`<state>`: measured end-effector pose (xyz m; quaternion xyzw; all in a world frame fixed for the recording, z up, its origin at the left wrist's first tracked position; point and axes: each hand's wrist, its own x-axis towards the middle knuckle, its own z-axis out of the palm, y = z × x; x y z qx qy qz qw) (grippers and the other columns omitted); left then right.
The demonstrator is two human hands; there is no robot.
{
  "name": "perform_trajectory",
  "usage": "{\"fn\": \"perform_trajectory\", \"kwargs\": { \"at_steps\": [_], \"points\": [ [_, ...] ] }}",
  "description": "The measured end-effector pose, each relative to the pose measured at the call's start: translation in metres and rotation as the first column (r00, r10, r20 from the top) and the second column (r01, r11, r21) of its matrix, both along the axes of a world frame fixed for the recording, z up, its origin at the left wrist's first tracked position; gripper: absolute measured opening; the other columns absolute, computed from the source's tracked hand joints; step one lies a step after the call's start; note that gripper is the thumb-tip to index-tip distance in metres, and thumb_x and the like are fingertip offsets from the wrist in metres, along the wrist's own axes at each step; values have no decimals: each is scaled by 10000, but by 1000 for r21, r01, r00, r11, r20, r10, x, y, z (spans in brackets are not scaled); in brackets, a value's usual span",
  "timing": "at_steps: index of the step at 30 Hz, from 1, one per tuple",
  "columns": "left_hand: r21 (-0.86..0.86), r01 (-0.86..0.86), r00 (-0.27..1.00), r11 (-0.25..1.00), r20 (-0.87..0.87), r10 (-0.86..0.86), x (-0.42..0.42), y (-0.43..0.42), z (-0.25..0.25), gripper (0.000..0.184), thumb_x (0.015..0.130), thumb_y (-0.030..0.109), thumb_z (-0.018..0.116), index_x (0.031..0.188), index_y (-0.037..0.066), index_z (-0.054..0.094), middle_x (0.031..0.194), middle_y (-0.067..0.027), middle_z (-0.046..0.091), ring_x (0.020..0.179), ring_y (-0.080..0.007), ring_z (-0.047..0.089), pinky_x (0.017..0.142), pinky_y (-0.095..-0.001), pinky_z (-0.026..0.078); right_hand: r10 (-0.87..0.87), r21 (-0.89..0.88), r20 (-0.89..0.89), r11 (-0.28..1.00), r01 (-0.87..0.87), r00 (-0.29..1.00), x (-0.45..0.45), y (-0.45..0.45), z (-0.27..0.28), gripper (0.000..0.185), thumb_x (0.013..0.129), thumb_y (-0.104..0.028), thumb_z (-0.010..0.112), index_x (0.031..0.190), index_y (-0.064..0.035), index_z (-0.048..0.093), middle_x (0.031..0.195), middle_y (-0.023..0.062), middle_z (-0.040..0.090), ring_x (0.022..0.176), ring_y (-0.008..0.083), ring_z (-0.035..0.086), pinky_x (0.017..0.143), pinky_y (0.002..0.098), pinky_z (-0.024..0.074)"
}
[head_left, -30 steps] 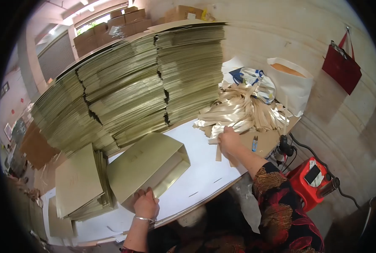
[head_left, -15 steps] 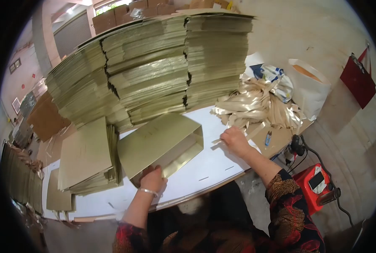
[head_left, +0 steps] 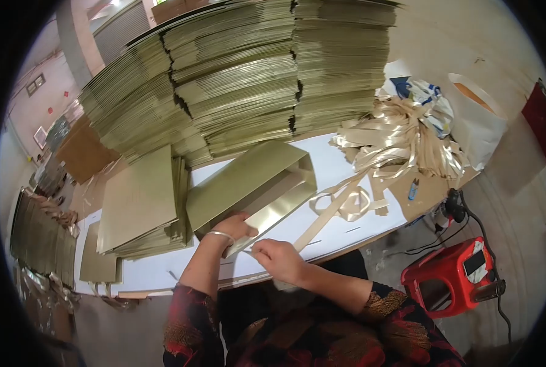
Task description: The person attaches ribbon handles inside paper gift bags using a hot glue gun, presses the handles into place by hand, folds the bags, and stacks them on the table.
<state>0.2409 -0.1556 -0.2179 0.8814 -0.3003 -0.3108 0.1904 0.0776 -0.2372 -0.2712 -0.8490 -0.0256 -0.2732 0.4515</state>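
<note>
I am logging remotely: panel stack [head_left: 139, 205], lying left of the gold box [head_left: 248, 178]; gold box, resting on the tabletop [head_left: 380, 215]; left hand [head_left: 240, 227], gripping its near edge; right hand [head_left: 278, 260], pinching a ribbon [head_left: 322, 220] before it; ribbon pile [head_left: 407, 136], lying to its right.

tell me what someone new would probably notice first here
Probably the towering stack of flat gold pieces along the back of the table. Next might come the tangled heap of shiny ribbons at the stack's right end, with a strand leading to the person's right hand. The bright red stool below, at right, also stands out.
</note>
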Motion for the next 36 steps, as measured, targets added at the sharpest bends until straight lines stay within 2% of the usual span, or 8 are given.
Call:
{"fn": "perform_trajectory", "kwargs": {
  "at_steps": [3,4,6,7,9,13,18,36],
  "points": [
    [-84,-82,980,993,-190,65,18,2,-22,806,677,294,715,1356,-50,447,1306,-262,533,1200,-334,536,1005,-329,407,9,174,-271,984,40,962,-4,-8,9,144,903,-174,611,939,-35,613,614,78,584,534,132,518,532,289,451],
    [-77,-99,978,992,-191,83,22,4,-25,806,677,294,715,1356,-50,447,1306,-262,533,1200,-334,536,1005,-329,407,51,324,-312,944,55,949,-1,-14,1,165,898,-203,578,936,-43,585,664,170,609,599,320,623,553,413,479],
    [-113,-108,966,988,-245,78,21,4,-20,777,695,290,734,1351,-30,467,1282,-232,559,1172,-303,548,979,-311,414,79,624,-364,760,180,928,6,-24,1,167,902,-143,600,952,16,607,694,57,614,547,127,546,490,273,444],
    [-184,-241,935,953,-307,177,15,3,-19,548,717,143,756,1212,6,564,951,-72,624,784,-140,567,699,-260,463,89,627,-363,759,173,927,7,-24,1,167,902,-143,600,952,16,607,694,57,614,547,127,546,490,273,444],
    [-217,-253,920,943,-356,165,21,4,-30,487,729,140,746,1168,12,581,935,-65,627,775,-139,568,692,-258,463,194,823,-444,475,312,875,4,-20,14,181,894,-117,591,958,52,582,694,80,591,513,135,540,447,293,457],
    [-264,-282,882,922,-449,142,9,2,-15,292,758,133,717,1016,38,619,878,-42,629,747,-132,568,681,-253,462,251,827,-449,481,292,858,8,-12,-1,177,894,-101,577,946,65,543,656,90,554,453,138,499,405,316,468],
    [-293,-209,904,933,-423,69,8,3,-16,183,772,104,691,932,55,616,847,-31,621,744,-128,564,704,-258,465,309,911,-377,296,288,873,6,-7,5,161,906,-106,557,930,44,500,630,94,520,403,128,449,376,341,481],
    [-267,-135,931,954,-364,30,13,10,-32,140,788,103,663,893,50,586,848,-34,586,800,-132,539,735,-267,440,350,885,-406,381,268,844,11,1,-12,177,885,-139,590,934,24,543,676,99,555,452,147,515,392,369,531]
  ]
}}
